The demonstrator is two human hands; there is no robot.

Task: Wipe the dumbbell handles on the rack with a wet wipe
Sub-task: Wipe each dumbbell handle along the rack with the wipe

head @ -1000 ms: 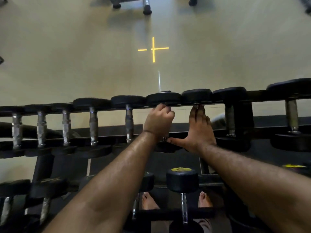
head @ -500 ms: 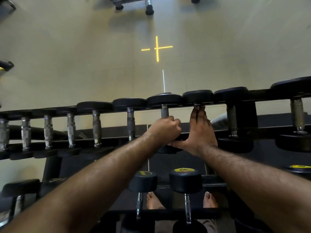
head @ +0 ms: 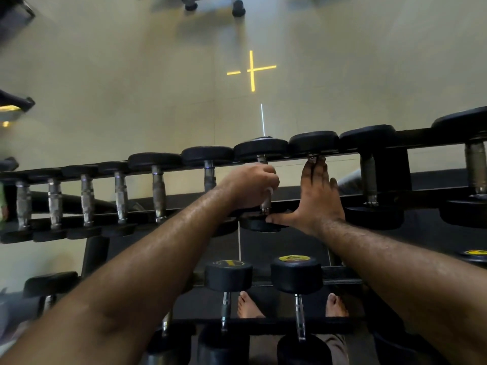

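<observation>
A long black rack [head: 419, 138] carries a row of black-headed dumbbells with steel handles. My left hand [head: 250, 185] is closed around the handle [head: 265, 202] of a middle dumbbell. A scrap of white wet wipe [head: 270, 191] shows under the fingers. My right hand [head: 320, 198] lies flat along the handle of the dumbbell just to the right and hides most of it. Its fingers point away from me, and its thumb reaches left to the near head [head: 259, 223] of the dumbbell that my left hand grips.
More dumbbells stand to the left [head: 159, 192] and right [head: 369, 177] on the same tier. A lower tier holds two with yellow labels [head: 296, 273]. My bare feet [head: 247, 305] show below. The pale floor beyond has a yellow cross [head: 251, 69] and equipment legs [head: 238, 7].
My left hand slid toward me along the handle, then back away to its middle. My right hand has stayed flat on the neighbouring dumbbell.
</observation>
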